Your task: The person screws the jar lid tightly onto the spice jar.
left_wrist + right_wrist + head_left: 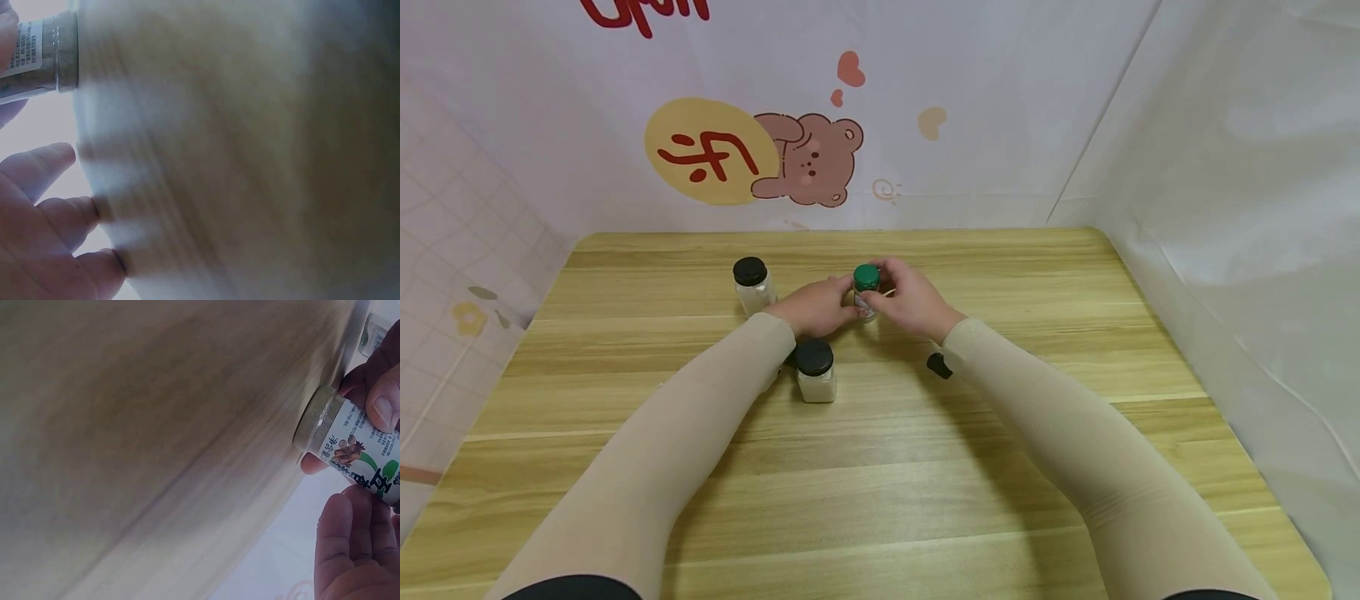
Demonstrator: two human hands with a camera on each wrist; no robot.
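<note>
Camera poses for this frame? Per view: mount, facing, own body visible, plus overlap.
Head: on the head, looking forward and down at the wooden table; both sleeved arms, left hand, right hand.
Left wrist: low along the tabletop; left fingers.
Right wrist: low along the tabletop; right fingers.
Shared: the green-capped jar, label visible at the right wrist.

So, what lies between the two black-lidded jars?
In the head view, the left hand lies between the far black-lidded jar and the near one.
</note>
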